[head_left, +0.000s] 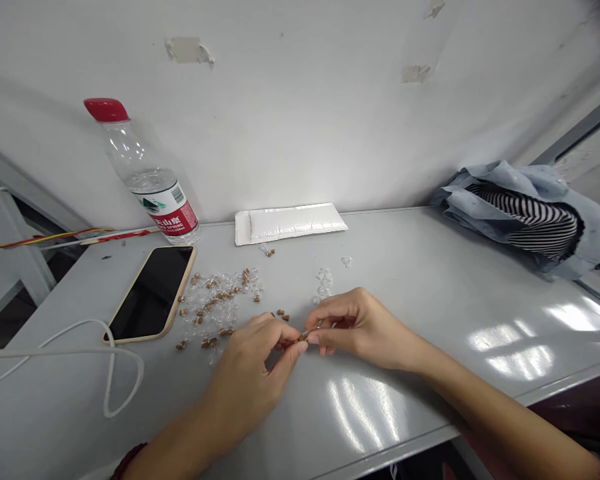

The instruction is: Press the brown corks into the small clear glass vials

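Note:
My left hand [253, 363] and my right hand [357, 330] meet over the table, thumb and forefinger of each pinched together. Between their fingertips is a tiny brown cork [303, 337] at the left fingers, with a small clear piece at the right fingers, mostly hidden. Loose corks [283, 315] lie just beyond the hands. Left of my left hand spreads a pile of tiny clear bottles with cork stoppers [220, 297]. A few clear pieces without corks [325, 280] lie behind my right hand, and one corked bottle [269, 251] sits apart near the white packet.
A phone [153, 293] lies left of the pile, with a white cable [113, 373] looping beside it. A red-capped water bottle [155, 187] stands against the wall. A white packet [290, 222] lies at the back, and bunched blue cloth [525, 213] at the right.

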Demonstrator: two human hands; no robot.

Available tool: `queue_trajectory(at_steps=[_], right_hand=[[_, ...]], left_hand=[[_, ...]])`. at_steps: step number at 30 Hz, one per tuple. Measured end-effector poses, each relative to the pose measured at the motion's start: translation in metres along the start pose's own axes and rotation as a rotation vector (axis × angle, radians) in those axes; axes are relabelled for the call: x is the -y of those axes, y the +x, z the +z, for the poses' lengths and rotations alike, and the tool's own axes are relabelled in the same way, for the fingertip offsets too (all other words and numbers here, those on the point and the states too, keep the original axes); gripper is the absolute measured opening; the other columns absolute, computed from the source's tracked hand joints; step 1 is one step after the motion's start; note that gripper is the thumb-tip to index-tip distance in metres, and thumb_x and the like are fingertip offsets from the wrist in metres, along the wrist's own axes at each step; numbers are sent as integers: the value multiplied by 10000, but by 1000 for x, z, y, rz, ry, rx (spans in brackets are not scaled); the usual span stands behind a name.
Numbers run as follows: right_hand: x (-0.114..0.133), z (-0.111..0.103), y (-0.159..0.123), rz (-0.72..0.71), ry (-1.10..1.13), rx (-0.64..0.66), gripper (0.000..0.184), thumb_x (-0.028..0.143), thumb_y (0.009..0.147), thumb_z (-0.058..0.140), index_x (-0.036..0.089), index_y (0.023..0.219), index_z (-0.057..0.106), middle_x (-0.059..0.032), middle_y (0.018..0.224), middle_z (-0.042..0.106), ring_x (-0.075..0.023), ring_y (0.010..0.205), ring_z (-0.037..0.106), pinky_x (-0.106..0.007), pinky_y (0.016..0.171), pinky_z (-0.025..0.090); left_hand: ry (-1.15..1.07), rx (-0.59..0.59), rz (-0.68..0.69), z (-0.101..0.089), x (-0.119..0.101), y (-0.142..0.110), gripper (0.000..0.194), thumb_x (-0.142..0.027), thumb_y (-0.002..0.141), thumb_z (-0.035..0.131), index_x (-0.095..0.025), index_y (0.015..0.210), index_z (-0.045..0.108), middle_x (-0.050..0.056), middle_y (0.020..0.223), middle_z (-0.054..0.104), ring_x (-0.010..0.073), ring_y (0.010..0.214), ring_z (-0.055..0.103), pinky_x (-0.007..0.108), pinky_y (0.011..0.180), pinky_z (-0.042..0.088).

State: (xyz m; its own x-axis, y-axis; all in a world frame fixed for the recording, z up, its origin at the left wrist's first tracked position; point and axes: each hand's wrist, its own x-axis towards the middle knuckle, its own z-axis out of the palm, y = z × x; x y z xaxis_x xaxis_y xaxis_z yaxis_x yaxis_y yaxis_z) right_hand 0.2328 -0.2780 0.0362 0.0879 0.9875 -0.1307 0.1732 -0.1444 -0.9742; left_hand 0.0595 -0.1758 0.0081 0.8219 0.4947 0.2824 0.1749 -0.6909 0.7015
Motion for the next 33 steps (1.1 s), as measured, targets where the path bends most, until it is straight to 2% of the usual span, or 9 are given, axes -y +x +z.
queue_trajectory(at_steps=[2, 4, 8, 12, 16, 19, 26, 30, 33], right_hand=[[3, -9, -1, -1, -35, -81, 104, 217, 811, 635, 162, 775, 715, -3, 610, 638, -113, 578, 585, -254, 592, 472], [5, -20, -1, -13, -97, -235, 105, 247, 802, 644, 170, 792, 715, -10, 626, 662, -132, 604, 609, -268, 610, 486], [-1, -38, 5, -57, -388, -483, 116, 272, 805, 634, 180, 812, 705, -37, 762, 700, -162, 668, 631, -291, 612, 490], [-15, -46, 13, -88, -682, -434, 126, 187, 826, 567, 173, 842, 692, -44, 832, 698, -149, 672, 608, -295, 636, 484], [-23, -50, 18, -53, -687, -309, 134, 148, 803, 568, 181, 833, 694, -22, 800, 694, -135, 669, 604, -269, 637, 476], [-25, -53, 18, -10, -649, -295, 129, 172, 801, 575, 182, 850, 693, -19, 779, 688, -133, 651, 599, -262, 616, 471], [-23, -56, 19, -6, -759, -373, 166, 258, 845, 533, 176, 819, 676, -50, 818, 688, -149, 626, 579, -290, 599, 445], [-24, -55, 18, -15, -768, -453, 220, 316, 868, 513, 182, 766, 655, -33, 724, 667, -135, 540, 525, -280, 532, 410], [-26, -52, 20, -87, -753, -569, 264, 352, 885, 510, 179, 722, 624, -25, 662, 636, -134, 524, 514, -275, 524, 406]], left_hand=[[17, 12, 3, 0, 4, 0, 131, -187, 843, 554, -193, 727, 614, -23, 657, 610, 133, 633, 577, 253, 581, 442], [41, 20, 16, -1, 8, 2, 104, -158, 833, 549, -189, 749, 602, -17, 668, 602, 143, 667, 573, 268, 613, 456], [154, 93, 133, -3, 11, 4, 93, -116, 820, 520, -171, 851, 588, 28, 792, 608, 197, 821, 546, 343, 731, 472], [317, 154, 319, -1, 7, 3, 294, -160, 835, 542, -153, 1128, 559, 109, 1111, 594, 281, 1060, 490, 449, 872, 442], [398, 262, 544, 5, 2, 1, 293, -181, 914, 470, -204, 1196, 547, 63, 1310, 555, 304, 1250, 401, 489, 980, 373], [422, 266, 583, 9, 3, 0, 245, -172, 939, 434, -169, 1144, 567, 56, 1204, 625, 271, 1183, 479, 461, 968, 395], [570, 117, 508, 4, 16, 7, 193, -86, 908, 430, -136, 911, 617, 87, 894, 650, 238, 911, 583, 395, 785, 487], [606, 98, 476, 2, 20, 11, 215, -79, 911, 433, -148, 819, 614, 78, 821, 628, 219, 819, 572, 374, 707, 485], [562, 66, 455, 1, 19, 12, 209, -98, 921, 442, -146, 807, 612, 73, 812, 617, 214, 813, 558, 368, 705, 473]])
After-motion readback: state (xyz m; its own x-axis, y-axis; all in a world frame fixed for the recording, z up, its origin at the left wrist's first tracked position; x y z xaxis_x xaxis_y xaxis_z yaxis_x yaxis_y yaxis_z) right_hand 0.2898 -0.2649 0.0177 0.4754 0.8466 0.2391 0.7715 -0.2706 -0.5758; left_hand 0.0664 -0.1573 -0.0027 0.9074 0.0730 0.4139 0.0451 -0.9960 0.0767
